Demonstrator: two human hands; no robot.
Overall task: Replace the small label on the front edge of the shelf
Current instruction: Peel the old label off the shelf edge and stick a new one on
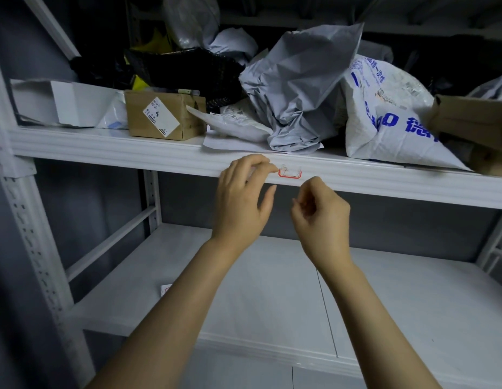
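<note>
Left hand (241,197): curled fingertips at label (289,172), its 9 o'clock edge; grip unclear. Right hand (321,217), 5 o'clock: loosely curled, empty. Lift corner first; peel slowly, flat.

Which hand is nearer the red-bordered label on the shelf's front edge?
Left. The left hand has its fingertips at the left edge of the label; the right hand is below and right of it, apart, fingers curled.
</note>
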